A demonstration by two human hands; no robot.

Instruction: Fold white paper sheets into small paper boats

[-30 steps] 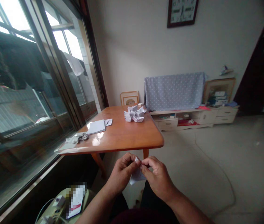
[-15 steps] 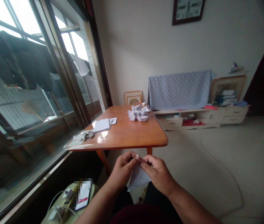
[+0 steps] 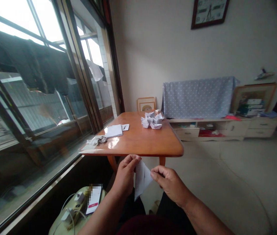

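1. A person's left hand (image 3: 126, 173) pinches the top corner of a folded white paper (image 3: 142, 179), thumb and finger closed in a tight grip.
2. The right hand (image 3: 170, 181), its grip also pinched closed, holds the paper's side corner; the lower point hangs free between the two.
3. Fingertips that nearly met half a second earlier now stand apart, baring a creased face, which suggests work on that edge has paused.
4. Beyond the grip, folded paper pieces (image 3: 151, 120) rest on the tabletop (image 3: 140, 143).
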